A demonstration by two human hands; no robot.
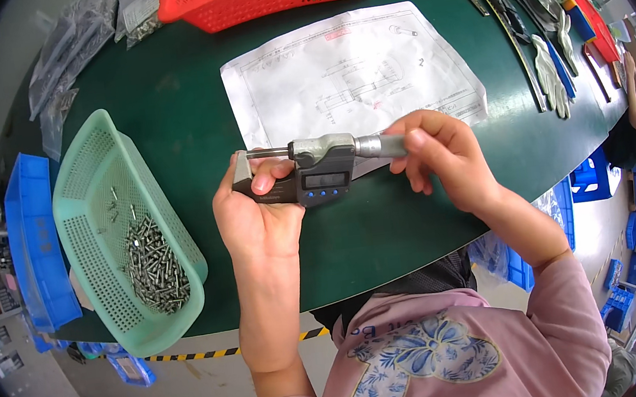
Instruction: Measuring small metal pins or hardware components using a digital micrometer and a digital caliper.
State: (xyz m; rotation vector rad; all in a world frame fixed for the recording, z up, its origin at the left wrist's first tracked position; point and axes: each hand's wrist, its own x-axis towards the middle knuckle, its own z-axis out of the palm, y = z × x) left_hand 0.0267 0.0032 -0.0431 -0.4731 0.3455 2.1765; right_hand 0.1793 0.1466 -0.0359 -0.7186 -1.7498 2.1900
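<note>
in the head view, gripping the frame of a grey digital micrometer (321,159) with the left hand (262,224), turned palm up and curled about the bow, likely to steady the tool and leave the display (325,180) facing up to be read; pinching the thimble (384,145) with thumb and fingertips of the right hand (446,154), probably for fine control in turning; held clear above the counter (355,249), between both hands, at the near edge of a printed drawing (352,85) laid flat, seemingly for easy consulting; cannot tell of any part between the measuring faces; to the left, near the left forearm, a mint-green basket (109,289) of small metal pins (155,268), perhaps for easy reach; farther left, a blue bin (36,238); at the far side, a red basket (249,4), apparently set back for working room; to the right, well apart, white gloves (551,78) among long tools, perhaps out of the way.
</note>
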